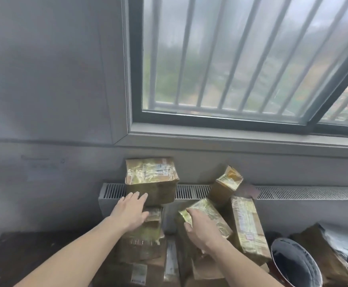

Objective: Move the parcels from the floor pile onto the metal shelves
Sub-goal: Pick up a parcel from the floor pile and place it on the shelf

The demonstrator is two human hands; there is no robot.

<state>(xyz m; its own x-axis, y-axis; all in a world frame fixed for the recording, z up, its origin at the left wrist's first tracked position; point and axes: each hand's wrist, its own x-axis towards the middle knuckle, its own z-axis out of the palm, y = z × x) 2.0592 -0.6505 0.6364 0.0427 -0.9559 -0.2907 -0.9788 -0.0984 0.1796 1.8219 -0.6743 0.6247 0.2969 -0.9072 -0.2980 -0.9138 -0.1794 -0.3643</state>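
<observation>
Reaching into the pile under the window [241, 59], the person has both hands out among taped cardboard parcels. The left hand [130, 212] is flat, fingers straight, its fingertips touching the lower front of the top box [152, 179], which sits on a stack [142, 241] in front of the radiator [293, 193]. The right hand [203, 226] curls over the near end of a tilted parcel [208, 214], thumb on its side, fingers over its top edge, so it grips that parcel. A small box [227, 183] leans behind it, and a long parcel [247, 226] stands just beside it on the right. No shelves show in view.

The parcels look stiff, with square corners, but they are wrapped in glossy tape that would likely be slick under bare skin. The top box looks bulky enough to want 2 hands, 1 on each side near the bottom edge. The tilted parcel seems light enough for 1 hand, taken across its narrow width. Pulling it could let the leaning small box tip.
</observation>
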